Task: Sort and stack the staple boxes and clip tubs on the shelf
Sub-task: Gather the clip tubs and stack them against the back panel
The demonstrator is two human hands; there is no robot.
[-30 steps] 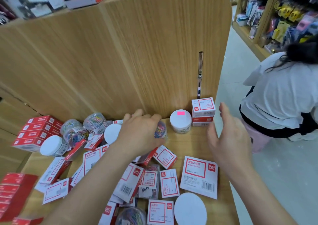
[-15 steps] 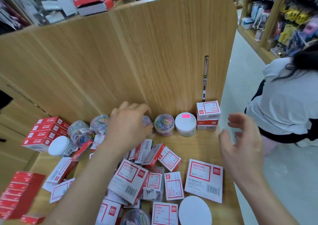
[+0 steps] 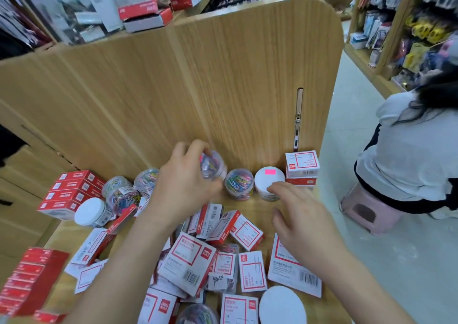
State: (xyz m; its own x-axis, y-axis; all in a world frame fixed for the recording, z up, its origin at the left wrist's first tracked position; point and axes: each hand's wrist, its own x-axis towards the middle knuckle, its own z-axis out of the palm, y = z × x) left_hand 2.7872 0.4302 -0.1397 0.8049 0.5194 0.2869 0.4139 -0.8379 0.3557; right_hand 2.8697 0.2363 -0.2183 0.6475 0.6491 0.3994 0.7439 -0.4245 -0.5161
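Gripping clip tub [image 3: 213, 166] in left hand [image 3: 183, 190], raised, tilted, close to panel [image 3: 247, 88]. Nothing in right hand [image 3: 297, 219]; fingers loosely spread, just before white-lid tub [image 3: 269, 175]. Likely set-down: just left of row tub [image 3: 239, 183], directly below clip tub; nearer left hand.

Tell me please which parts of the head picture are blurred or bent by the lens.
Head view: the tub gripped by the left hand is smeared by motion; the red boxes at lower left are soft too; the wooden back panel bows from wide-angle distortion; light is even, shadows faint.
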